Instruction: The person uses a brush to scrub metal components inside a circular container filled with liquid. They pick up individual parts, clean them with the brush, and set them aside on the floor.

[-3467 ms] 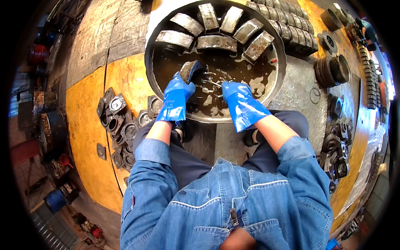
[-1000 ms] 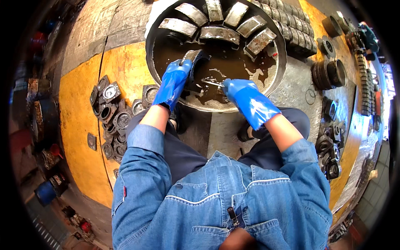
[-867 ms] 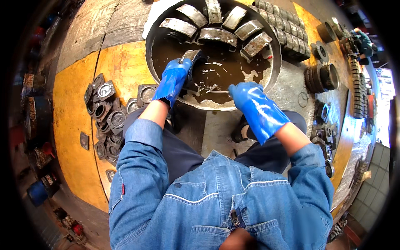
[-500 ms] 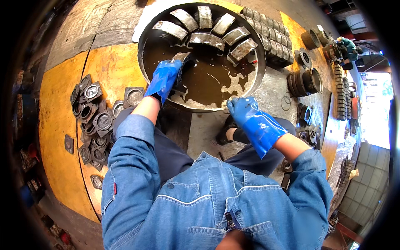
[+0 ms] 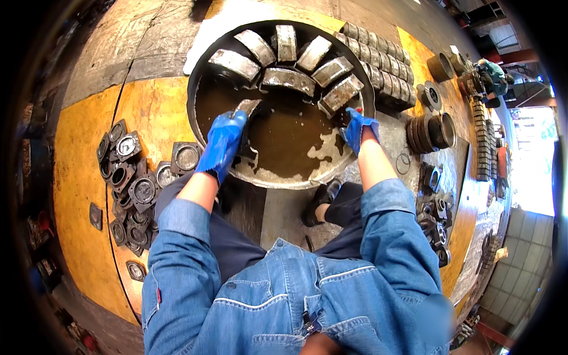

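A wide round basin (image 5: 190, 112) of murky brown liquid stands in front of me. My left hand (image 5: 222, 139), in a long blue rubber glove, is closed on a curved metal block (image 5: 247, 106) at the basin's left side, its lower part near the liquid. At the right inner rim is my right hand (image 5: 360, 129), also blue-gloved, its fingers curled beside a small red-tipped thing (image 5: 359, 110); what they grip is mostly hidden. Several similar curved blocks (image 5: 288, 80) are set around the far side of the basin, wet and shiny on top.
Left of the basin lies a heap of dark square flanged metal parts (image 5: 142, 190) on yellow boards. Beyond the right rim stand rows of stacked metal blocks (image 5: 387, 74). Metal rings (image 5: 435, 127) lie farther right. Another person (image 5: 494, 77) is at the far right.
My right hand has moved from the near rim forward to the right inner rim, by the red-tipped thing. My left hand keeps its hold on the block. The view has shifted slightly.
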Motion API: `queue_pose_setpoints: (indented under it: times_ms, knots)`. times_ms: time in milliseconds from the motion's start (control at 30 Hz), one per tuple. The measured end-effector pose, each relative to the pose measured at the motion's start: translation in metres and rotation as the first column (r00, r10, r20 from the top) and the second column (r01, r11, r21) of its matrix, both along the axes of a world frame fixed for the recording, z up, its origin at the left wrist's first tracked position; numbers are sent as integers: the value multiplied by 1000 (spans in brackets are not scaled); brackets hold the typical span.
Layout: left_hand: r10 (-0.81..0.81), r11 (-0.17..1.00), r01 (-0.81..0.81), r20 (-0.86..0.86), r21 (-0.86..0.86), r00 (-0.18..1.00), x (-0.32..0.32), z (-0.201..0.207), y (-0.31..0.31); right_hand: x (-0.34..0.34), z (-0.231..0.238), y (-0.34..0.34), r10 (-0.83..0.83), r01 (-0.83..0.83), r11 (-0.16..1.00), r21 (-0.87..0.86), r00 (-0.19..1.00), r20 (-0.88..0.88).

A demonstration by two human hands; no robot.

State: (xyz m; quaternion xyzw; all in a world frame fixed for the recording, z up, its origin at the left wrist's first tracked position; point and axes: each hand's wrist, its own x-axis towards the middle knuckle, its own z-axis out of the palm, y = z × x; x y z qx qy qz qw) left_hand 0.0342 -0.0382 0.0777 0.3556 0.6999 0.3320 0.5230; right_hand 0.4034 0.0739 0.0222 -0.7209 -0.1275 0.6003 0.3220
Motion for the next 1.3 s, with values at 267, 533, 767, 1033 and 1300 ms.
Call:
queue_pose_setpoints:
  times_ms: [267, 533, 767, 1033, 1300]
  knots:
    - [44, 999, -45, 62, 21, 997, 14, 4, 5, 70, -108, 40, 313, -291, 950, -116, 857, 409]
    - [75, 989, -87, 99, 123, 992, -5, 0, -7, -17, -6, -44, 424, -444, 867, 226, 896, 135]
    - [-161, 848, 475, -739, 234, 654, -16, 4, -21, -84, 72, -90, 319, -222, 851, 476, 938, -132]
    - [-138, 831, 507, -798, 230, 587, -28, -10, -24, -160, 59, -97, 751, -685, 222, 694, 573, 326]
    - [-127, 838, 498, -805, 225, 579, -22, -4, -23, -140, 38, -62, 482, -441, 636, 633, 868, 120]
